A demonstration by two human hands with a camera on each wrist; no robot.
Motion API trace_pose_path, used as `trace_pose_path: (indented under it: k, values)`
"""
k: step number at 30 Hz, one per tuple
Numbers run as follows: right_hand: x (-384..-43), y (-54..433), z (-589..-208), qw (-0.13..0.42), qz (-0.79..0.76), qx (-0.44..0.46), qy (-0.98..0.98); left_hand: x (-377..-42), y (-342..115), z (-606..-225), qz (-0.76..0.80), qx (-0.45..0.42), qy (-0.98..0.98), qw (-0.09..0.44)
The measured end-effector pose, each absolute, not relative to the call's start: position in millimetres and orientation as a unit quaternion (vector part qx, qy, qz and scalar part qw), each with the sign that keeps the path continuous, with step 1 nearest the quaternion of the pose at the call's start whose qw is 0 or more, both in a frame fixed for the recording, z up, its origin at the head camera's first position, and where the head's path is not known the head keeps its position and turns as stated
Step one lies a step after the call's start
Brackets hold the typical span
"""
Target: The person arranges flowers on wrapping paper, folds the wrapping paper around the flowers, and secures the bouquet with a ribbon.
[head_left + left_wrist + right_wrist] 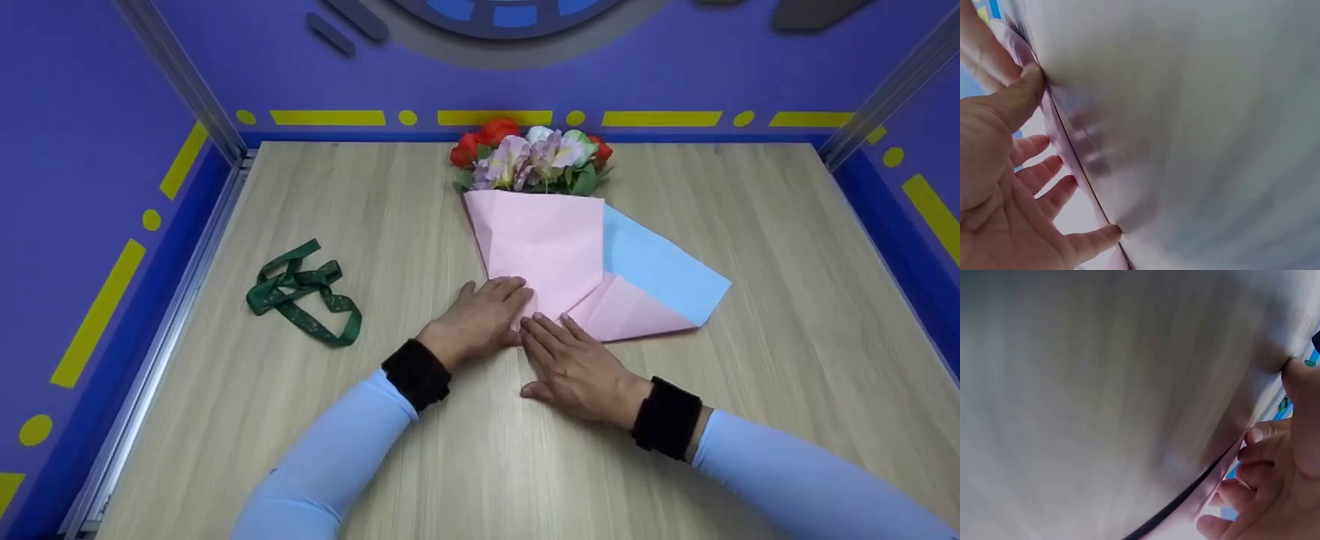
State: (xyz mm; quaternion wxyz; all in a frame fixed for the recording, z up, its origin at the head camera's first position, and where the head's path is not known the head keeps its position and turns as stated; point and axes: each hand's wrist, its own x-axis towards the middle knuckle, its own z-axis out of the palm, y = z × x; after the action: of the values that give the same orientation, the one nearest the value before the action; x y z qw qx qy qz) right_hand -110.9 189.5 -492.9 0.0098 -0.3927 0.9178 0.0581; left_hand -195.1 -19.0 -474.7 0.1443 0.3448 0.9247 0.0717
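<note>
A bouquet of red, lilac and white flowers (532,159) lies on the table, its lower part covered by wrapping paper (547,236), pink on one face and light blue on the other. My left hand (476,319) rests on the paper's lower left side with its fingers extended. At the bottom point of the wrap, the fingers of my right hand (585,373) press down on the pink paper. In the left wrist view, the paper's edge (1067,143) runs along under the fingertips. The flower stems are hidden inside the wrap.
A loosely coiled green ribbon (300,289) lies on the left of the wooden table (397,225). To the right, a blue flap of the paper (660,262) spreads over the tabletop. Purple panels (360,82) stand behind the table and at both sides.
</note>
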Motion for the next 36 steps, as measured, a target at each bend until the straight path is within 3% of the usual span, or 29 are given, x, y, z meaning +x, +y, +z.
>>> trace_pose_path:
  k: [6,13,22,26,30,33,36]
  values:
    - [-110.4,190.5,-494.8,0.048,0.034,-0.384,0.921,-211.5,-22.3,-475.3,0.119,0.359,0.915,0.144]
    - [-110.3,189.9,-491.4,0.05,0.052,-0.382,0.921,-230.6,-24.7,-470.7,0.173,0.325,0.914,0.172]
    - [-109.7,190.0,-490.9,0.057,0.063,-0.38,0.921,-266.2,-45.5,-474.7,0.19,0.231,0.947,0.12]
    - [-108.3,190.2,-492.3,0.05,0.054,-0.383,0.921,-255.1,-48.0,-476.5,0.157,0.26,0.951,0.06]
    - [-108.1,190.8,-492.6,0.043,0.039,-0.385,0.921,-228.6,-47.5,-474.0,0.103,0.358,0.928,0.007]
    - [-108.7,191.3,-492.4,0.045,0.038,-0.384,0.921,-207.7,-49.6,-472.8,0.068,0.422,0.904,0.023]
    - [-109.5,191.9,-492.1,0.049,0.044,-0.383,0.921,-192.1,-53.8,-473.9,0.038,0.437,0.895,0.085]
